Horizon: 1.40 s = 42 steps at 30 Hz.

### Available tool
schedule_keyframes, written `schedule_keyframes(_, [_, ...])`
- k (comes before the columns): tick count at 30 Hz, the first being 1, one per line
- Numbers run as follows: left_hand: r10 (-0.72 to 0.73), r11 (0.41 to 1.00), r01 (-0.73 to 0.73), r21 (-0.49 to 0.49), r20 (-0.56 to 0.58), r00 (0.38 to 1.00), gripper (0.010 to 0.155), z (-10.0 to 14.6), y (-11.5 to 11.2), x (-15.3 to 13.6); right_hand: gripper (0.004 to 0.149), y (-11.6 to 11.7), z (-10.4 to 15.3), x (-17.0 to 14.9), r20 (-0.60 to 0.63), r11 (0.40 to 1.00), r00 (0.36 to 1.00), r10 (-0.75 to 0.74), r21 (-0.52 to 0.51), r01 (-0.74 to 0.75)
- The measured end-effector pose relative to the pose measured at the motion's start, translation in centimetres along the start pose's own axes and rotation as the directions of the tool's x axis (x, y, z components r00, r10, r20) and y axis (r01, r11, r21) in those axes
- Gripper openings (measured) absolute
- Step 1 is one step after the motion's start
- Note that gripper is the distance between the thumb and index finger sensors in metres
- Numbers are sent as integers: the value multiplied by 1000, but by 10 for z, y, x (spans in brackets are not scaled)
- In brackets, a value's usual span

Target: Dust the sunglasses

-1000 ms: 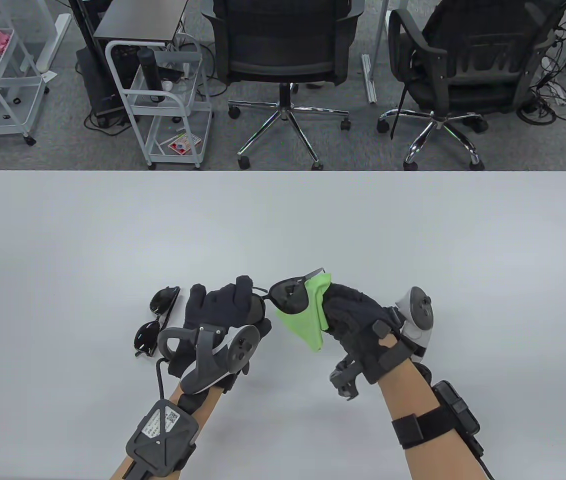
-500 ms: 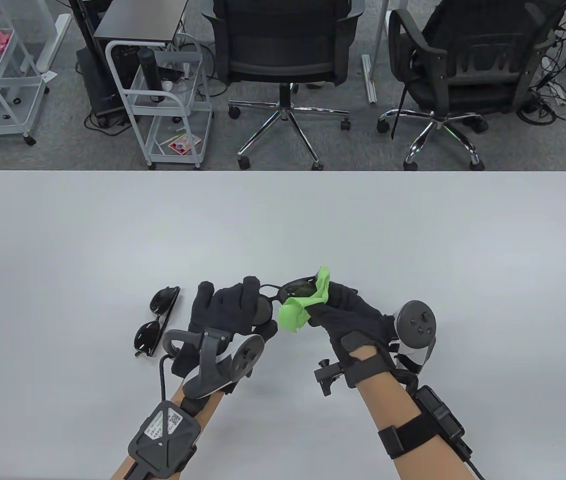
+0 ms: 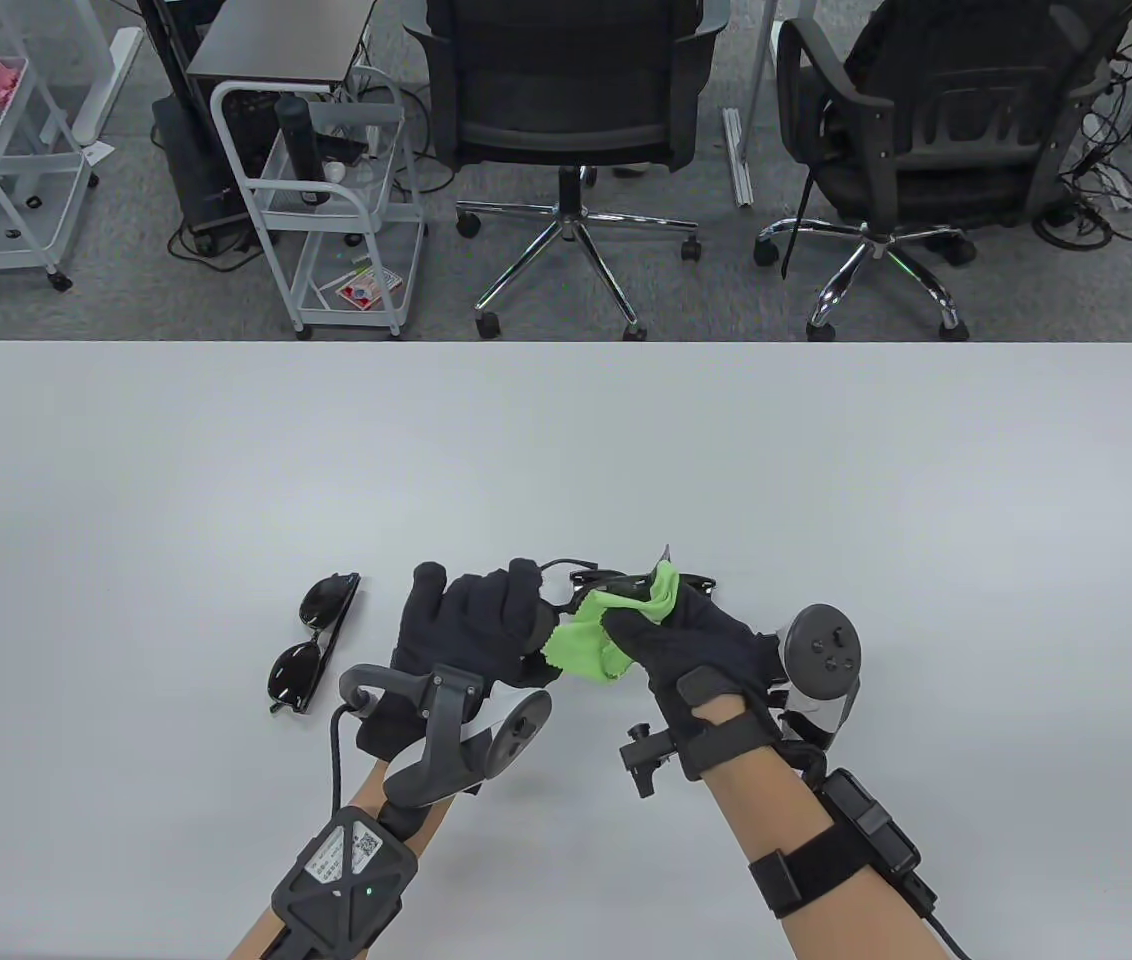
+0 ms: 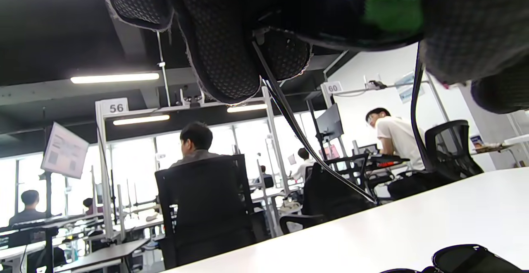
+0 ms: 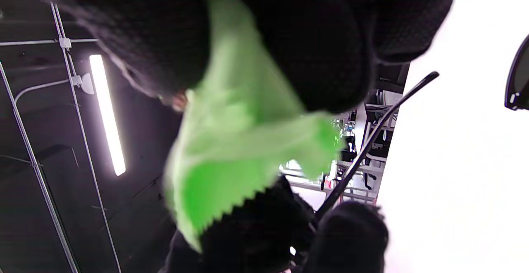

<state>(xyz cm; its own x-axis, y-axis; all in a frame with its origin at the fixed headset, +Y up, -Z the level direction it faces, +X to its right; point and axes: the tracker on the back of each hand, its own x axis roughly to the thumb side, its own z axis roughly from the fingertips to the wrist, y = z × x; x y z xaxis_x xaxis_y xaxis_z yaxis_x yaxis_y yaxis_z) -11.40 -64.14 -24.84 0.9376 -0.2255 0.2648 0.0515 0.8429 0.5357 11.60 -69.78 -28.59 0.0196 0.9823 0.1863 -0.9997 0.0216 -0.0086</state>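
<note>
My left hand (image 3: 486,625) grips a pair of black sunglasses (image 3: 581,578) above the table, mostly hidden by both hands. My right hand (image 3: 676,630) pinches a green cloth (image 3: 596,635) against the sunglasses' right lens. In the left wrist view my gloved fingers (image 4: 219,37) hold the frame, with a thin temple arm (image 4: 306,140) hanging down and the cloth (image 4: 392,6) at the top. In the right wrist view the cloth (image 5: 235,140) is wrapped in my fingers beside a temple arm (image 5: 372,140). A second pair of black sunglasses (image 3: 314,640) lies folded on the table to the left of my left hand.
The white table (image 3: 566,450) stretches wide behind the hands. Beyond its far edge stand two black office chairs (image 3: 566,120) and white wire carts (image 3: 326,200) on the floor.
The held sunglasses have tilted flatter and lower. My right hand has moved left with the cloth, now covering most of the right lens. My left hand has shifted slightly right.
</note>
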Motion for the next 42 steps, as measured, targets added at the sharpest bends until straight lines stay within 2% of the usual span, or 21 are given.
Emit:
schedule_keyframes(4, [2,1000,-2,2,8,1000,91,0,2,3,42,-5,-3,-2,13,1000,1000,-18,25,18])
schedule_keyframes(8, [-33,999,33,21,15,999,91,1,3,2,46,0,-11,-9,-27,955,983,-180,234,181])
schedule_keyframes(10, [-49,998,49,29,18,999,91,1,3,4,50,3,-9,-9,-33,962,985,-171,211,174])
schedule_keyframes(14, [-89,995,88,43,34,995,91,1,3,7,41,-2,-4,-4,10,999,1000,-10,34,9])
schedule_keyframes(18, [-40,999,39,30,22,999,93,0,3,8,42,-6,-2,-3,-7,998,998,-59,-24,59])
schedule_keyframes(23, [-21,999,20,29,37,999,94,1,5,8,45,-9,-5,-7,-16,998,998,-59,14,60])
schedule_keyframes(27, [-14,999,12,45,45,999,93,1,8,12,47,-4,-8,-5,-14,991,997,-79,111,81])
schedule_keyframes(30, [-21,999,18,49,53,998,92,1,8,11,51,-2,-9,-2,14,993,1000,-9,114,8])
schedule_keyframes(33, [-24,999,22,43,58,998,92,1,6,11,45,-6,-8,0,46,998,998,38,55,-40])
schedule_keyframes(38, [-23,999,21,34,66,998,94,0,4,10,44,-11,-8,-5,-13,997,997,-75,21,76])
schedule_keyframes(42, [-25,1000,25,1,92,995,94,1,2,7,45,-13,-14,-11,-50,979,992,-115,161,122])
